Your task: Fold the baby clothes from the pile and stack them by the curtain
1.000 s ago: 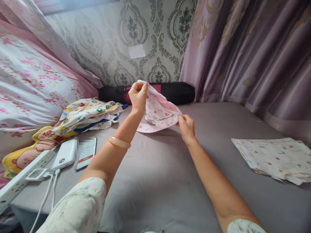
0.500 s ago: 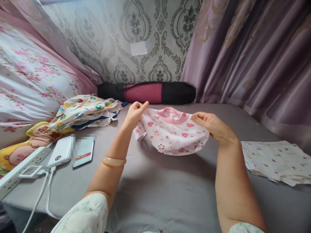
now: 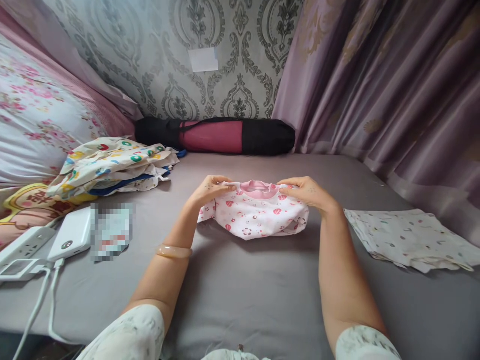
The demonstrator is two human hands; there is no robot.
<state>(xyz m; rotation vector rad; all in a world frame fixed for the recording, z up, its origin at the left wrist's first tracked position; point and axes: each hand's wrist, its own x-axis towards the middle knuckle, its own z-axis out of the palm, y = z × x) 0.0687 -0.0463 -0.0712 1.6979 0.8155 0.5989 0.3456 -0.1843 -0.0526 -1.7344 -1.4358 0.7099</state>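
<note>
The left hand [image 3: 208,192] and right hand [image 3: 312,194] pinch a pink-collared printed shirt [image 3: 258,217] over the gray sheet [image 3: 243,295], with a folded cloth [image 3: 412,237] to the right.

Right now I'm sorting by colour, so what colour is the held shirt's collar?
The collar is pink, showing best in the head view.

White shirt [image 3: 258,215], pink collar [image 3: 258,194] uppermost, heart-patterned, loosely bunched, over grey sheet [image 3: 247,290]
</note>
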